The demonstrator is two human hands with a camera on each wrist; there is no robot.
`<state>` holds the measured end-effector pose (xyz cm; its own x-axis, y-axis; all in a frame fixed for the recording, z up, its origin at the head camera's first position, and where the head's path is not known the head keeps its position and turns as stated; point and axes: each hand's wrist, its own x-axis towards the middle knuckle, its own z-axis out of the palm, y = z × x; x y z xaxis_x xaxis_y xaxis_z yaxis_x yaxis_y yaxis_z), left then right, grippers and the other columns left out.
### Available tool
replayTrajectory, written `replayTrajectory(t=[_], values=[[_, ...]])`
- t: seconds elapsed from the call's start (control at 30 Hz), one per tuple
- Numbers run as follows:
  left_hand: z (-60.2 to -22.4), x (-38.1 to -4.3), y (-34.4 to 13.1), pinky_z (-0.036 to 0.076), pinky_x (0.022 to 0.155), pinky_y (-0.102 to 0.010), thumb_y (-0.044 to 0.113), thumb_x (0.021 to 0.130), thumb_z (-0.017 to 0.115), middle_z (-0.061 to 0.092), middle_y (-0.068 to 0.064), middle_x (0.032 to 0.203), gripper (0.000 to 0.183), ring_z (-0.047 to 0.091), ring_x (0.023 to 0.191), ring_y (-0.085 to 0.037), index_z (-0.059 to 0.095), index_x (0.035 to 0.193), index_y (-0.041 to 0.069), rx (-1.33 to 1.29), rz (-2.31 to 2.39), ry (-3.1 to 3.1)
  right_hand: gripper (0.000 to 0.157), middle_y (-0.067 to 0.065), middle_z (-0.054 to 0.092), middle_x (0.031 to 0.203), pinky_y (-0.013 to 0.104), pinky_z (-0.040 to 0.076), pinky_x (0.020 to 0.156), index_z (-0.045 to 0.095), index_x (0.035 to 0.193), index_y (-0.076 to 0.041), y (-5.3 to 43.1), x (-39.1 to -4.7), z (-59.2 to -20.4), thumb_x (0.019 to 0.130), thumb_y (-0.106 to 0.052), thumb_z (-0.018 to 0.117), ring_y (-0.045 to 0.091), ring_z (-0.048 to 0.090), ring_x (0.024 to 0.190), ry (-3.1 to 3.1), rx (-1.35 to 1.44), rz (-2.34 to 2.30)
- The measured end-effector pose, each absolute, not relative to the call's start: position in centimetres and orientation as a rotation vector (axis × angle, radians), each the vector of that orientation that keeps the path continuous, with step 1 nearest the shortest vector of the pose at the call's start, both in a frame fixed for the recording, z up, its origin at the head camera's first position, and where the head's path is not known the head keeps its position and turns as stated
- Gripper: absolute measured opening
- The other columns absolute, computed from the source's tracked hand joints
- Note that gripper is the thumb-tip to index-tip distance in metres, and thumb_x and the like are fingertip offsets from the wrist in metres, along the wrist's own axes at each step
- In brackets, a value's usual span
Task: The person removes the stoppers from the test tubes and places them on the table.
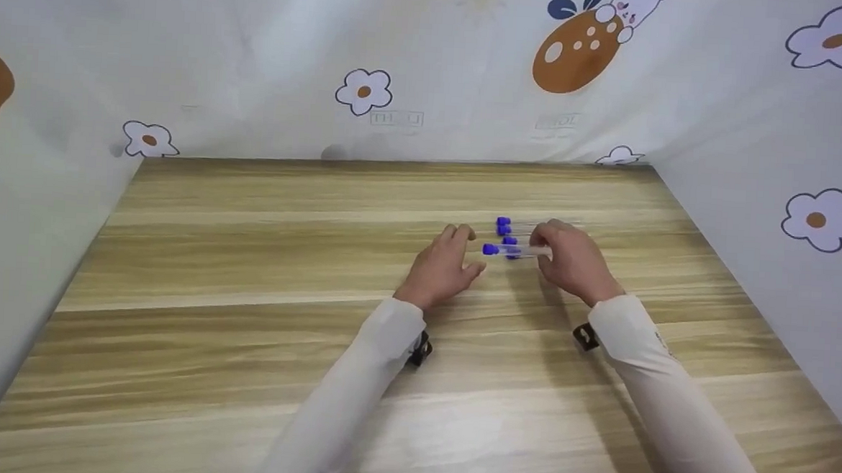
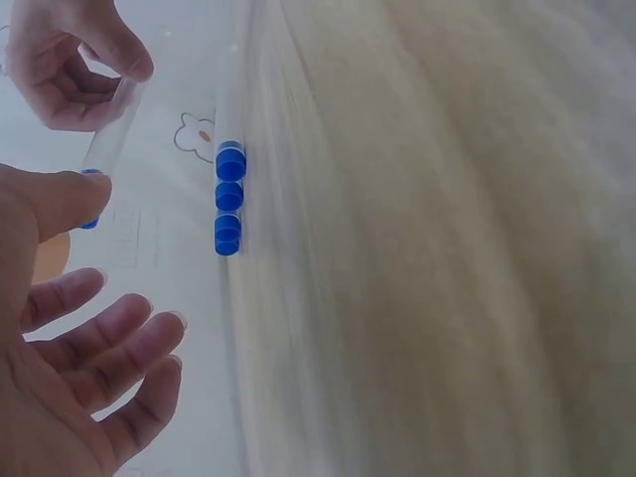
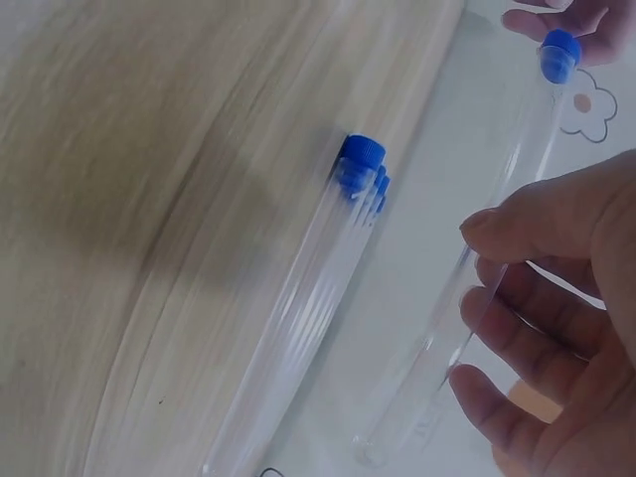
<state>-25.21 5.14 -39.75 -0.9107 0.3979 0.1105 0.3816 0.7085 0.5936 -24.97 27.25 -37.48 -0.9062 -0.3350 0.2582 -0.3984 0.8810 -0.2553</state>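
My right hand (image 1: 572,262) pinches a clear test tube (image 3: 522,144) around its middle, between thumb and fingertips. The tube is raised over the table, with its blue cap (image 1: 490,249) pointing left toward my left hand (image 1: 439,268). That left hand is empty, fingers spread and loosely bent, a short way from the cap. In the left wrist view the left thumb (image 2: 65,204) overlaps the capped end. Several more capped test tubes (image 3: 298,288) lie side by side on the table behind the held one, blue caps to the left; the right hand partly hides them.
The wood-grain table (image 1: 241,371) stretches out around both hands. A pale curtain-like sheet (image 1: 271,63) with flowers and a rabbit print rises at its back and sides. Black wrist mounts (image 1: 586,337) hang under both sleeves.
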Motion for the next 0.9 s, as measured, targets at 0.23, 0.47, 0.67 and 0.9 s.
replayTrajectory(t=[0.23,0.47,0.67,0.9], values=[[-39.2,-25.2,4.4,0.048,0.091,-0.042,0.029,0.092,0.062,0.057,-0.011,0.120,0.042,0.058,0.108,-0.025,0.050,0.125,0.005,0.743,1.067,2.908,0.020,0.014,0.065,0.095,0.046,0.050,0.081,0.064,0.096,0.000,27.1,-24.3,-37.0,0.077,0.006,0.062,0.032,0.061,0.091,-2.787,0.560,0.447],[-39.0,-25.2,3.8,0.050,0.087,-0.038,0.025,0.091,0.064,0.056,-0.011,0.118,0.039,0.058,0.108,-0.024,0.051,0.122,0.004,0.833,1.198,2.911,0.020,0.014,0.066,0.095,0.045,0.050,0.081,0.065,0.096,-0.001,26.0,-24.1,-36.7,0.076,0.005,0.065,0.031,0.061,0.089,-2.737,0.530,0.434],[-39.5,-24.9,3.1,0.051,0.087,-0.037,0.022,0.090,0.066,0.056,-0.012,0.115,0.037,0.060,0.104,-0.026,0.053,0.119,0.003,0.842,1.325,2.918,0.021,0.013,0.066,0.093,0.045,0.051,0.079,0.065,0.094,-0.002,24.5,-24.4,-37.2,0.074,0.005,0.065,0.031,0.062,0.087,-2.694,0.572,0.430],[-39.8,-24.6,3.1,0.052,0.085,-0.032,0.021,0.090,0.066,0.058,-0.010,0.108,0.030,0.061,0.099,-0.023,0.056,0.113,0.004,0.847,1.308,2.955,0.020,0.012,0.066,0.091,0.044,0.051,0.077,0.066,0.092,-0.003,24.3,-24.0,-37.4,0.074,0.005,0.067,0.031,0.062,0.085,-2.678,0.576,0.420]])
